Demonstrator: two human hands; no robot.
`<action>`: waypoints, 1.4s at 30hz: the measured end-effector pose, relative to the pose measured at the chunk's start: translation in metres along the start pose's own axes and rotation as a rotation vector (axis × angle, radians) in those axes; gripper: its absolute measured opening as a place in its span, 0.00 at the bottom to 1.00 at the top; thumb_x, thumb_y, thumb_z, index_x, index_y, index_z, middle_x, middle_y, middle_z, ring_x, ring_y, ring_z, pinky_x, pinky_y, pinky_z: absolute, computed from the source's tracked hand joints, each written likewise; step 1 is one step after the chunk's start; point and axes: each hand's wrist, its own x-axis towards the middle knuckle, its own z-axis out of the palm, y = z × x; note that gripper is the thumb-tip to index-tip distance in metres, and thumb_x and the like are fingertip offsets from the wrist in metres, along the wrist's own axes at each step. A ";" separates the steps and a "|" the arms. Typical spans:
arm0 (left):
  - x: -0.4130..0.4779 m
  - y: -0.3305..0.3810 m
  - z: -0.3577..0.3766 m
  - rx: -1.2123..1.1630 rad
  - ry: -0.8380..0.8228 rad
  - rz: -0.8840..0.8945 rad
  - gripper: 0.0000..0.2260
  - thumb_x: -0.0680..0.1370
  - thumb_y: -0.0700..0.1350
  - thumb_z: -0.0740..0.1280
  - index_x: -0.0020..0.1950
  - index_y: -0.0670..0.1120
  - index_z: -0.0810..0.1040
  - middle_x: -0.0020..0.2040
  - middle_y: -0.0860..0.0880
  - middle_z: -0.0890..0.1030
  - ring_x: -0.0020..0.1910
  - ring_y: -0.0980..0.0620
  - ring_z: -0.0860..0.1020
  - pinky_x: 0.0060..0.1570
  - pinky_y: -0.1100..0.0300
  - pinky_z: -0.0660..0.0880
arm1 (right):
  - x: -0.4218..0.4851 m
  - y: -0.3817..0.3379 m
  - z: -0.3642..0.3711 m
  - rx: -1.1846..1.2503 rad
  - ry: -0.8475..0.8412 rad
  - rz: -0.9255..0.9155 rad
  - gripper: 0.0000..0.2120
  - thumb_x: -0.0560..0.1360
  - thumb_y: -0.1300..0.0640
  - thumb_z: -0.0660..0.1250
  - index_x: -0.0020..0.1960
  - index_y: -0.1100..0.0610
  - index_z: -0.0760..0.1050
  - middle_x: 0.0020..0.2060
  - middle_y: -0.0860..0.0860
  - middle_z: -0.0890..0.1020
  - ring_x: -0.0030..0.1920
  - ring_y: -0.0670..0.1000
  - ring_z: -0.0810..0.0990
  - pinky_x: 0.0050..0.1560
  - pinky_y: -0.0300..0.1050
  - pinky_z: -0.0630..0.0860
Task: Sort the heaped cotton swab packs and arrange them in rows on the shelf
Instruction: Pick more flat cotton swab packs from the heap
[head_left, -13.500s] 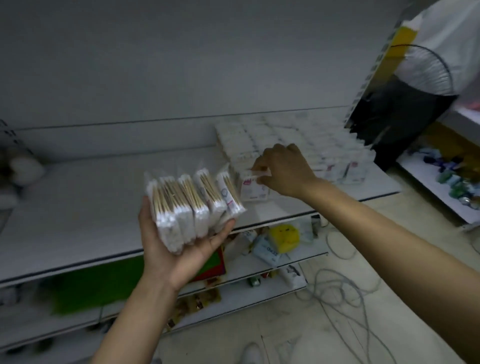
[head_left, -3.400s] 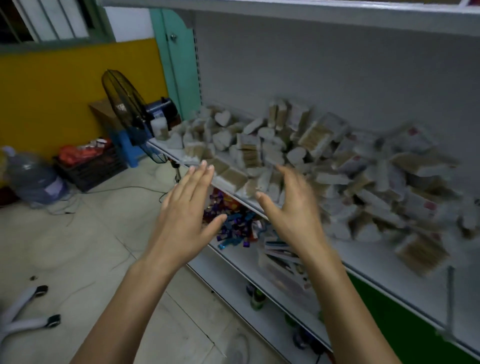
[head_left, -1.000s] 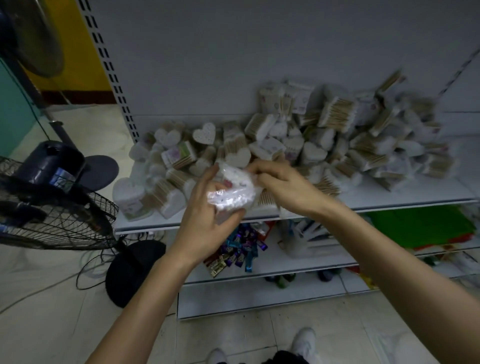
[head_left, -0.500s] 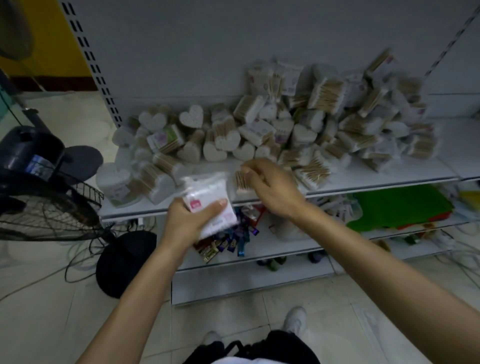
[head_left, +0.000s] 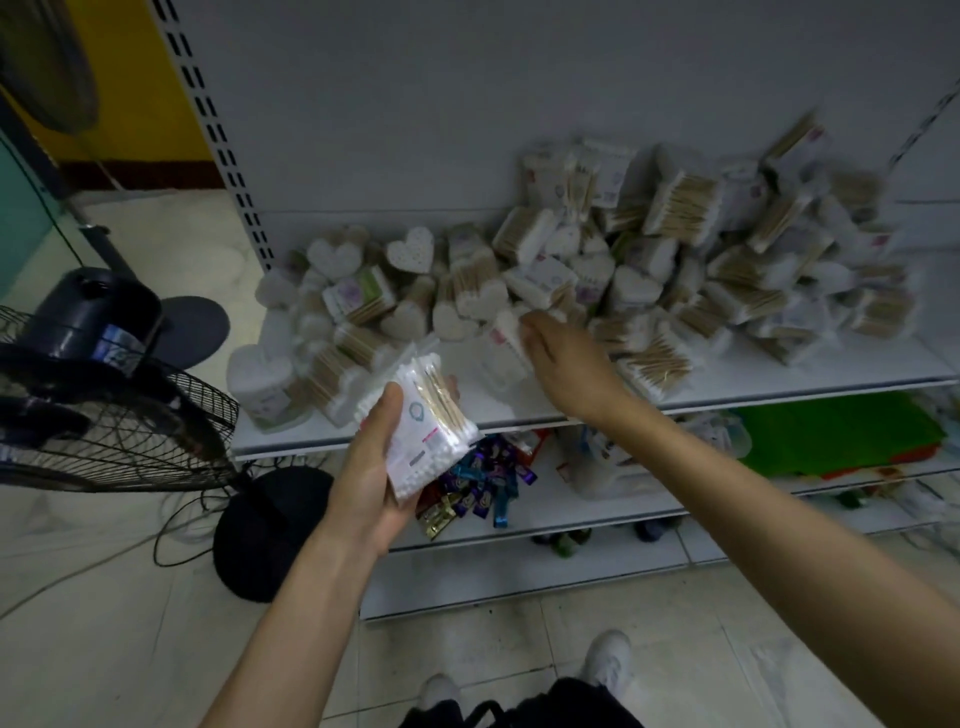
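Observation:
A big heap of cotton swab packs (head_left: 670, 270), flat bags and heart-shaped tubs, covers the white shelf (head_left: 779, 376). My left hand (head_left: 371, 467) holds flat swab packs (head_left: 428, 415) in front of the shelf edge, thumb across the front one. My right hand (head_left: 563, 353) reaches into the front of the heap and pinches another flat pack (head_left: 506, 330), which is blurred by motion.
A black standing fan (head_left: 104, 395) with its round base (head_left: 265, 530) and cable sits left of the shelf. Lower shelves hold candy wrappers (head_left: 478, 483) and green goods (head_left: 836, 431). My shoes (head_left: 605, 662) stand on the tiled floor below.
My left hand has turned its packs upright and lifted them slightly. My right hand has moved further back into the heap and taken hold of another flat pack.

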 end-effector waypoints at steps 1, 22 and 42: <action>0.001 0.002 0.000 0.023 -0.017 0.006 0.33 0.49 0.58 0.84 0.51 0.47 0.86 0.54 0.46 0.84 0.53 0.51 0.83 0.46 0.58 0.80 | 0.001 -0.002 -0.008 0.123 0.017 0.052 0.15 0.83 0.58 0.52 0.52 0.65 0.73 0.44 0.62 0.79 0.44 0.59 0.76 0.42 0.50 0.69; 0.004 -0.018 -0.001 0.059 -0.023 -0.047 0.38 0.54 0.64 0.80 0.61 0.52 0.79 0.57 0.48 0.83 0.55 0.51 0.81 0.52 0.54 0.80 | -0.045 0.047 -0.011 -0.559 -0.183 -0.032 0.35 0.68 0.45 0.74 0.69 0.59 0.69 0.64 0.58 0.75 0.64 0.59 0.72 0.62 0.51 0.68; 0.042 -0.026 0.056 0.285 -0.183 -0.129 0.33 0.58 0.56 0.78 0.59 0.44 0.78 0.52 0.45 0.84 0.49 0.49 0.83 0.42 0.59 0.80 | -0.034 -0.014 -0.044 0.677 -0.005 0.253 0.29 0.74 0.33 0.51 0.55 0.52 0.79 0.50 0.44 0.83 0.51 0.40 0.79 0.54 0.37 0.73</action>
